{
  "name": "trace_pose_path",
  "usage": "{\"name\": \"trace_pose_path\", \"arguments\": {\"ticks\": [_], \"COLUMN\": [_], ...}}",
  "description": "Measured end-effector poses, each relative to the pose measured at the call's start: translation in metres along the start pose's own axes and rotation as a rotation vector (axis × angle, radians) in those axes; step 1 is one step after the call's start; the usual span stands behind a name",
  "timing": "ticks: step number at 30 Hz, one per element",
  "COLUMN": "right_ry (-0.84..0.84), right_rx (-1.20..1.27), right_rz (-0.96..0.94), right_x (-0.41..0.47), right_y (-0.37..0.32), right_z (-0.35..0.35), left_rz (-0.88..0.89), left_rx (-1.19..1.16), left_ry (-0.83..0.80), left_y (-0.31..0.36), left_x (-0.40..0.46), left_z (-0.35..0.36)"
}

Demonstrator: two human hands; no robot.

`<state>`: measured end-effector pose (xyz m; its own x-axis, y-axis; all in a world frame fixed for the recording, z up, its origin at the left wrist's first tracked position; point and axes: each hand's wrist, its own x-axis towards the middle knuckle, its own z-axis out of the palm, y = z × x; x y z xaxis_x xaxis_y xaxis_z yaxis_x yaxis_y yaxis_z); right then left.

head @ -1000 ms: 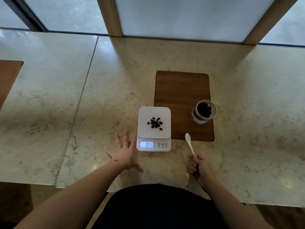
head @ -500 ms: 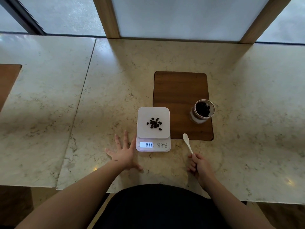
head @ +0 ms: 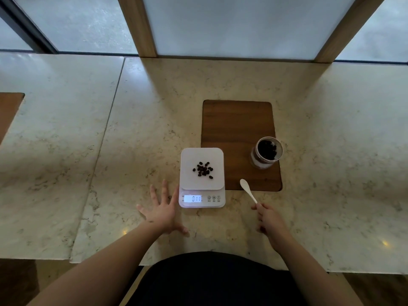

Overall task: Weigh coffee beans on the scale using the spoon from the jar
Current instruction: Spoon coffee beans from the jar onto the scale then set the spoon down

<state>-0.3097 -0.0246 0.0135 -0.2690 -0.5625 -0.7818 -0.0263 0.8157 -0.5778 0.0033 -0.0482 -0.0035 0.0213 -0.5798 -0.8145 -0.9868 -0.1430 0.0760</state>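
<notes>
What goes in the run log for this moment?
beans on scale | display lit | right hand holds spoon, empty | left hand flat on counter | jar open

Soft daylight came from the frosted window panes [head: 231, 25] well beyond both grips, leaving the scene evenly but dimly lit. The window posts [head: 136, 25] threw broad, soft-edged shadows across the marble surface [head: 154, 129] toward the left grip [head: 162, 212], and that grip cast a faint shadow beneath its fingers. Small warm glints of glare sat on the surface just beside each forearm. The scale display [head: 192, 198] glowed pale blue, its digits slightly bloomed. Wide-angle distortion bowed the surface edges and posts outward. Detail was somewhat soft throughout, most so toward the corners.
</notes>
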Motion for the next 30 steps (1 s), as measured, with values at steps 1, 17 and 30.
{"name": "trace_pose_path", "arguments": {"ticks": [1, 17, 30], "right_ry": [0.021, 0.488, 0.486], "right_rx": [-0.047, -0.828, -1.185], "right_rz": [-0.043, -0.804, -0.614], "right_x": [-0.003, -0.004, 0.016], "right_y": [-0.011, -0.123, -0.130], "right_z": [0.000, -0.071, -0.063], "left_rz": [-0.014, -0.006, -0.006], "left_rx": [-0.001, -0.009, -0.017], "left_ry": [0.001, -0.030, 0.000], "left_y": [-0.003, 0.007, 0.003], "left_x": [0.000, -0.007, -0.005], "left_z": [-0.001, -0.007, -0.004]}}
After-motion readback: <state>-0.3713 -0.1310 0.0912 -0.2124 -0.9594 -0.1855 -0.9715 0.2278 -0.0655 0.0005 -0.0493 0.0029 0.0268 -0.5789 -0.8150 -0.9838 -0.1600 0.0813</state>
